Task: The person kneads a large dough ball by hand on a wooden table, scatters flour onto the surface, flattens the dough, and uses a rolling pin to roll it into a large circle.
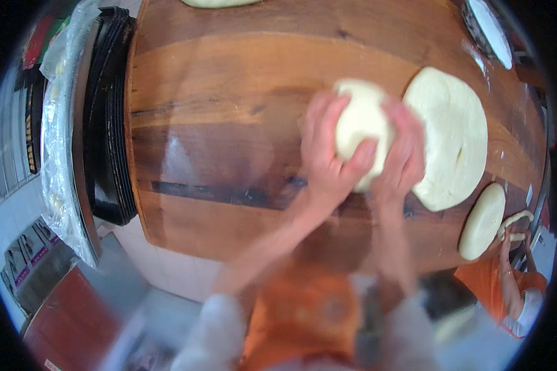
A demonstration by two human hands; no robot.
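A pale, smooth lump of dough (364,114) is held between my two hands over the wooden table. My left hand (327,145) curves round its left side, with the thumb across its near face. On the opposite side, the fingers of my right hand (403,145) wrap the dough and are blurred by motion. Whether the lump rests on the wood or is lifted cannot be made out. Just right of my right hand lies a large flattened sheet of dough (449,139).
The wooden table (229,111) has an oval dough piece (483,221) at right, near a co-worker's hands (510,238) handling a dough strip (515,222). Part of another dough piece (220,2) shows at the far edge. Black trays (111,117) stand along the left edge; a bowl (490,31) sits far right.
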